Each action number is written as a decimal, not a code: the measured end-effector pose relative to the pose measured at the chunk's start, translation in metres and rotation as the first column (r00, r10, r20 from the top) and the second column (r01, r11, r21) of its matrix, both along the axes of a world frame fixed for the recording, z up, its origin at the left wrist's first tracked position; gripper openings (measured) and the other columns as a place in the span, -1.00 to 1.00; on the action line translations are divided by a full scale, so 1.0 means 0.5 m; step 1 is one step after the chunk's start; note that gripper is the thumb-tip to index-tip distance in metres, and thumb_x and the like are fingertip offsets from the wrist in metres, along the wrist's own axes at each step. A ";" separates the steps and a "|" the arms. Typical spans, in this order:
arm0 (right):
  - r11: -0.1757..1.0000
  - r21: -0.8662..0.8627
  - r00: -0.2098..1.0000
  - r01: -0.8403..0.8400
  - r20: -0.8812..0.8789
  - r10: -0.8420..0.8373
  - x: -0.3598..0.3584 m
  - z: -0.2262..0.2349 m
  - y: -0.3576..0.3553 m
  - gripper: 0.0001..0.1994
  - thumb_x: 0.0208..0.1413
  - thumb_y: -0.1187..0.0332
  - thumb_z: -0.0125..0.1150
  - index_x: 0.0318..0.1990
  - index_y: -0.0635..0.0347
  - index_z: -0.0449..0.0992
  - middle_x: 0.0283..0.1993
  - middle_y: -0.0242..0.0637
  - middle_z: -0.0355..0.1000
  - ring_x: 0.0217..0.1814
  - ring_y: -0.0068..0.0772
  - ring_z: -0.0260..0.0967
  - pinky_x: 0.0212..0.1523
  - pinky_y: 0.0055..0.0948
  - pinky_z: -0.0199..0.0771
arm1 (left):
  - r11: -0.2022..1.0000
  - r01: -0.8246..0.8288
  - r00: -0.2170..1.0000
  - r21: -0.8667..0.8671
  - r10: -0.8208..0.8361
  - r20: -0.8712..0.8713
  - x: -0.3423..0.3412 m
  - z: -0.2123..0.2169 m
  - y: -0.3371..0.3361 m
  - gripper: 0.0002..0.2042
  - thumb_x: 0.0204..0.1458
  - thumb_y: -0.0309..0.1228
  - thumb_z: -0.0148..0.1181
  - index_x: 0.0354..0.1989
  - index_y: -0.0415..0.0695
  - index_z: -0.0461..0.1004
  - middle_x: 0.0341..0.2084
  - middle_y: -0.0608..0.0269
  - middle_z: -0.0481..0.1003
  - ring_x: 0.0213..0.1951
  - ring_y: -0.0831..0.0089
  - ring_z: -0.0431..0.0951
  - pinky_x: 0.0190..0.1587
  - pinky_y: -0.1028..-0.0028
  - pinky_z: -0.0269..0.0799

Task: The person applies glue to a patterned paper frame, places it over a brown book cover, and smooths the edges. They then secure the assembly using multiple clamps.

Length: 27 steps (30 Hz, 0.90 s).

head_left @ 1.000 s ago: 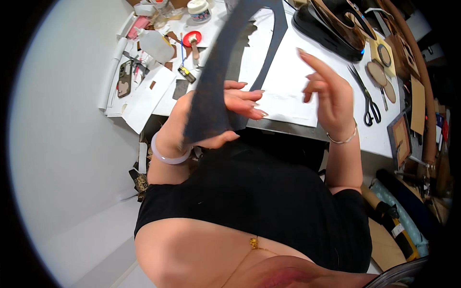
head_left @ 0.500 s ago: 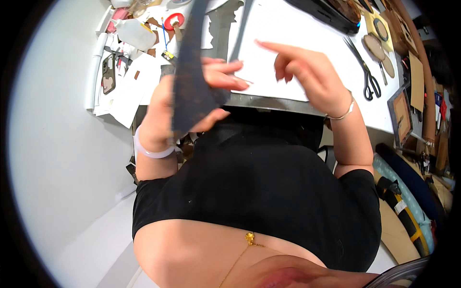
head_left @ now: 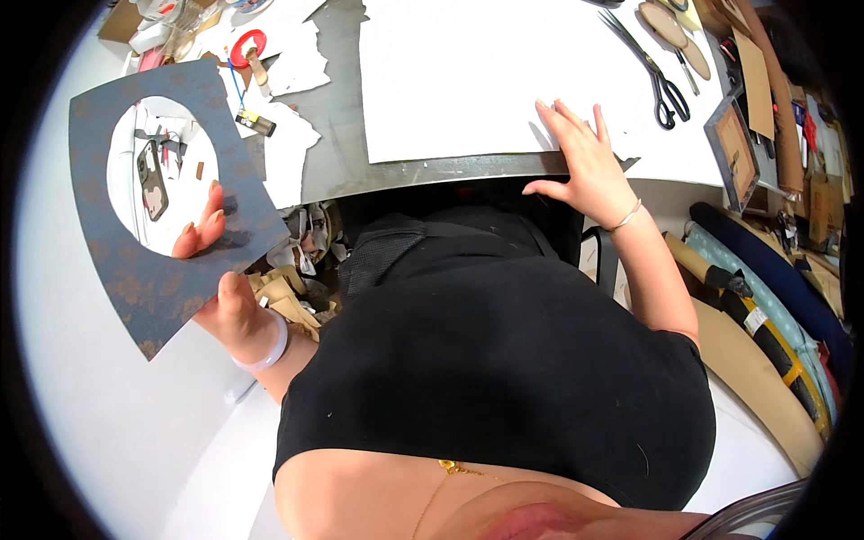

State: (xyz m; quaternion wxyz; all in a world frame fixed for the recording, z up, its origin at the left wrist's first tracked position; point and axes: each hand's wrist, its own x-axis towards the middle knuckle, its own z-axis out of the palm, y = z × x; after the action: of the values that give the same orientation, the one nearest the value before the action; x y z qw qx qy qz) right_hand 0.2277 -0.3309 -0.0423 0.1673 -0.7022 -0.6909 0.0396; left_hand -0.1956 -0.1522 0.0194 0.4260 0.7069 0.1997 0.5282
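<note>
My left hand (head_left: 220, 288) grips a dark blue-grey sheet (head_left: 135, 279) with a large round hole cut in it, held out to my left beside the table. Its fingertips show through the hole. My right hand (head_left: 585, 162) lies flat with spread fingers on the near edge of a big white sheet (head_left: 468, 72) on the grey table (head_left: 333, 153). It holds nothing.
Black scissors (head_left: 661, 81) lie at the far right of the white sheet. Paper scraps (head_left: 288, 144), a red tape ring (head_left: 245, 47) and small tools crowd the left end. Rolls of material (head_left: 765, 297) and a small framed panel (head_left: 733, 153) stand to my right.
My left hand has swung the dark sheet out to the left and down, off the table. My right hand has dropped from the air onto the white sheet.
</note>
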 end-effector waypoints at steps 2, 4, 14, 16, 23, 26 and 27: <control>1.000 -0.006 1.000 -0.010 0.027 0.010 -0.006 -0.003 -0.024 -0.07 -0.08 0.16 0.60 0.48 0.01 0.23 0.40 -0.30 0.39 0.54 -0.17 0.24 0.64 0.28 -0.32 | 1.000 -0.023 1.000 -0.021 0.023 0.015 -0.013 -0.012 -0.003 -0.44 0.17 -0.28 0.36 0.33 -0.17 0.41 0.09 0.16 0.64 0.32 -0.26 0.43 0.48 -0.25 0.11; 0.999 0.003 0.998 -0.038 0.059 0.038 -0.008 -0.012 -0.044 -0.07 -0.12 0.31 0.61 0.47 0.00 0.25 0.34 -0.33 0.43 0.49 -0.21 0.29 0.65 0.30 -0.33 | 0.992 -0.101 0.994 -0.070 0.103 0.034 -0.023 -0.019 -0.016 -0.40 0.12 -0.20 0.45 0.30 -0.15 0.42 0.04 0.14 0.66 0.31 -0.27 0.45 0.46 -0.26 0.14; 0.974 0.111 0.941 0.198 -0.298 -0.157 -0.012 0.014 0.012 -0.47 0.15 0.31 0.44 0.29 0.08 0.47 -0.21 -0.35 0.59 -0.21 -0.30 0.56 0.59 0.13 -0.05 | 0.998 0.018 0.997 -0.054 -0.014 0.073 -0.030 -0.026 -0.028 -0.44 0.21 -0.23 0.35 0.35 -0.13 0.40 0.12 0.25 0.63 0.34 -0.18 0.43 0.48 -0.22 0.15; 0.948 0.224 0.970 0.226 -0.147 -0.196 -0.018 0.008 0.050 -0.46 0.15 0.30 0.44 0.29 0.08 0.47 -0.14 -0.33 0.59 -0.16 -0.28 0.54 0.56 0.11 0.02 | 0.997 0.002 0.997 -0.076 0.004 0.079 -0.034 -0.025 -0.035 -0.43 0.20 -0.22 0.36 0.36 -0.13 0.40 0.12 0.26 0.63 0.35 -0.18 0.42 0.48 -0.22 0.15; 0.925 0.380 0.973 -0.023 0.221 -0.066 -0.035 -0.044 0.076 -0.62 0.07 0.45 0.34 0.09 0.13 0.56 0.04 -0.28 0.55 0.05 -0.19 0.51 0.26 -0.12 0.36 | 0.992 -0.003 0.996 -0.124 0.014 0.091 -0.072 -0.032 -0.040 -0.40 0.16 -0.20 0.38 0.37 -0.11 0.40 0.13 0.29 0.63 0.36 -0.16 0.41 0.49 -0.22 0.12; 0.973 0.222 0.993 -0.069 0.106 0.046 -0.048 -0.041 0.061 -0.76 0.08 0.53 0.23 -0.08 0.17 0.61 0.02 -0.29 0.55 0.07 -0.13 0.52 0.16 -0.18 0.48 | 0.986 -0.007 0.994 -0.167 0.026 0.110 -0.093 -0.023 -0.049 -0.42 0.16 -0.23 0.37 0.36 -0.10 0.42 0.12 0.30 0.63 0.37 -0.14 0.40 0.50 -0.20 0.12; 0.976 0.209 0.996 -0.052 0.088 0.035 -0.050 -0.041 0.060 -0.78 0.09 0.53 0.23 -0.09 0.17 0.61 0.02 -0.29 0.56 0.09 -0.13 0.52 0.16 -0.18 0.49 | 0.987 -0.004 0.993 -0.163 0.023 0.112 -0.096 -0.022 -0.049 -0.42 0.16 -0.24 0.36 0.36 -0.09 0.42 0.12 0.30 0.63 0.37 -0.14 0.40 0.50 -0.19 0.11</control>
State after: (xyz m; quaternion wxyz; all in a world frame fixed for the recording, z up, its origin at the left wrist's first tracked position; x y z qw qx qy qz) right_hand 0.2026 -0.3010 -0.0629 0.2109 -0.6662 -0.7128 -0.0599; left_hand -0.2438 -0.1765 0.0086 0.4892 0.6373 0.2222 0.5524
